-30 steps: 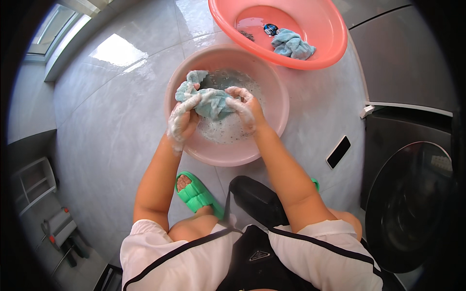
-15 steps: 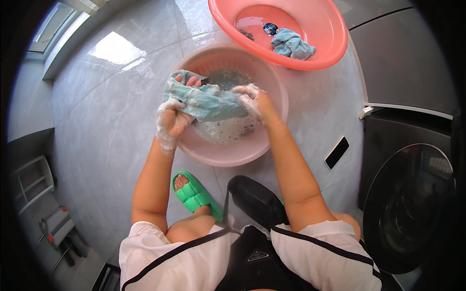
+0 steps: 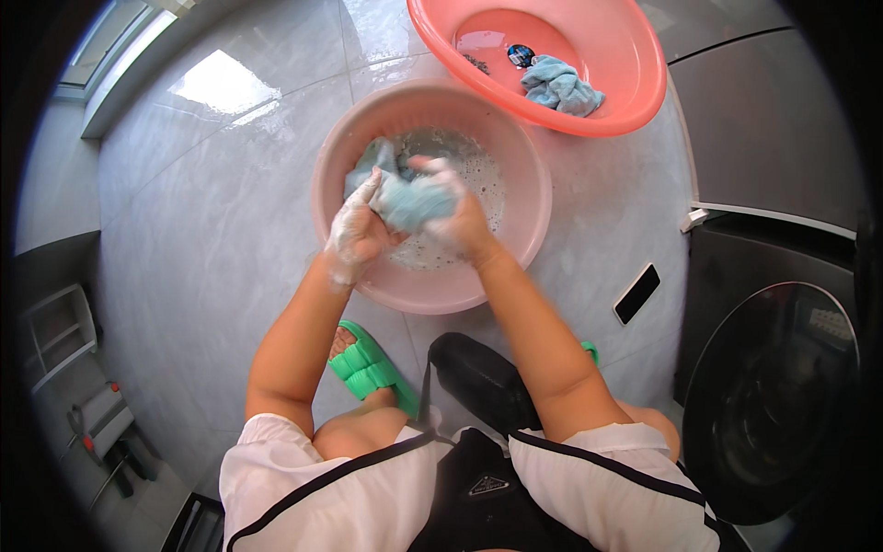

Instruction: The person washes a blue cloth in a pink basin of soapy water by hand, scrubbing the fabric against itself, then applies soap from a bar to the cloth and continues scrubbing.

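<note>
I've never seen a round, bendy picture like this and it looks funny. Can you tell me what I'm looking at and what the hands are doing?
The picture comes from a camera worn on a person's head, looking down. Its wide lens bends straight lines near the edge, so everything looks round. There is no machine arm here, only a person's two bare hands. The left hand and the right hand are soapy and squeeze a light blue cloth between them, over a pink basin of foamy water on the tiled floor. Behind it sits a brighter coral basin with another blue cloth inside. A dark phone lies on the floor, and a washing machine stands on the right. You also see a green sandal.
</note>
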A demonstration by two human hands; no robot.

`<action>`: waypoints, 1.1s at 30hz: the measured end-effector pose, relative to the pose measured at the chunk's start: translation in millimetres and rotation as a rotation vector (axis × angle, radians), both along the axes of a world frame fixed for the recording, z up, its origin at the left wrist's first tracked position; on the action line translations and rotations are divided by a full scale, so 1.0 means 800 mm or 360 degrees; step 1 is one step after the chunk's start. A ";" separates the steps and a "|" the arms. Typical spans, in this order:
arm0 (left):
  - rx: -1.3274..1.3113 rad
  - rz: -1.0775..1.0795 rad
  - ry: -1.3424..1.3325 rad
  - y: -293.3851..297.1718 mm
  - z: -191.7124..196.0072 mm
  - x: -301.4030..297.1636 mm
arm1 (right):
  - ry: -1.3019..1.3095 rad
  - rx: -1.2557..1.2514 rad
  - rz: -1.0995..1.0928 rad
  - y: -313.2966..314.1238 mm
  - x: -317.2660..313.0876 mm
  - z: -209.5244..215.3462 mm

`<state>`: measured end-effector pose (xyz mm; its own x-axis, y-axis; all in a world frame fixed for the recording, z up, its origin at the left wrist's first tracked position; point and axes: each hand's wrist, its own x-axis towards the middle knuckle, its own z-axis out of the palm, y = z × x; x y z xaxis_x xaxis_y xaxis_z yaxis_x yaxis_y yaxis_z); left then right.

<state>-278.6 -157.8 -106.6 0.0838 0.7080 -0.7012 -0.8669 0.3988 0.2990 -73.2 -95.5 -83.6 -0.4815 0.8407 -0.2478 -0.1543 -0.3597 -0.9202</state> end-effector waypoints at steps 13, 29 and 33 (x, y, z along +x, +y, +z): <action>0.0843 0.0057 0.0430 -0.028 -0.129 0.046 | -0.0848 0.0990 -0.0520 -0.088 -0.086 -0.020; -0.0269 0.0661 -0.1575 -0.017 -0.047 0.092 | -0.0415 -0.0367 0.0563 0.033 0.019 -0.020; -0.0097 -0.0344 0.0075 -0.032 0.041 0.058 | -0.0662 -0.0216 0.0361 0.022 -0.012 0.016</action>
